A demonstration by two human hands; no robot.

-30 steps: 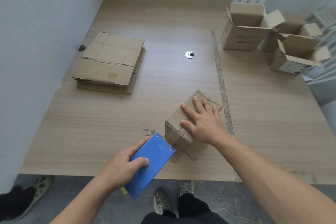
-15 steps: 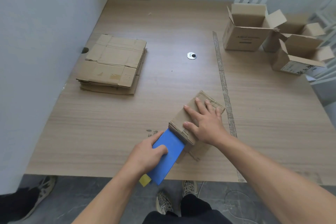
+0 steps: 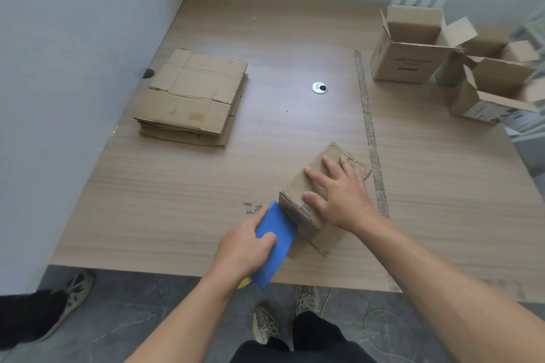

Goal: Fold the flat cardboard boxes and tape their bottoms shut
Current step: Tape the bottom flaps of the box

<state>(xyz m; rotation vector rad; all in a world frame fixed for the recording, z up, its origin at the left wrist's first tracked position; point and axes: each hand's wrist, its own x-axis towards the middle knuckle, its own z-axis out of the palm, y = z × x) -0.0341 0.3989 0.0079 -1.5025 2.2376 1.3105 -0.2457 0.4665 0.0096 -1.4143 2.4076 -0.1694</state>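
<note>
A small folded cardboard box lies near the front edge of the wooden table, its closed flaps turned up. My right hand presses flat on top of it with fingers spread. My left hand grips a blue tape dispenser, whose far end touches the box's near-left end. A yellow part shows under the dispenser's near end. A stack of flat cardboard boxes rests at the table's left.
Three opened, folded boxes stand at the back right. A round metal grommet sits mid-table. A worn strip of tape runs along the table. White walls close the left and back. Another person's shoe is on the floor at left.
My left hand has carried the blue dispenser forward from the table's front edge up against the box's near end. My right hand stayed pressed on the box.
</note>
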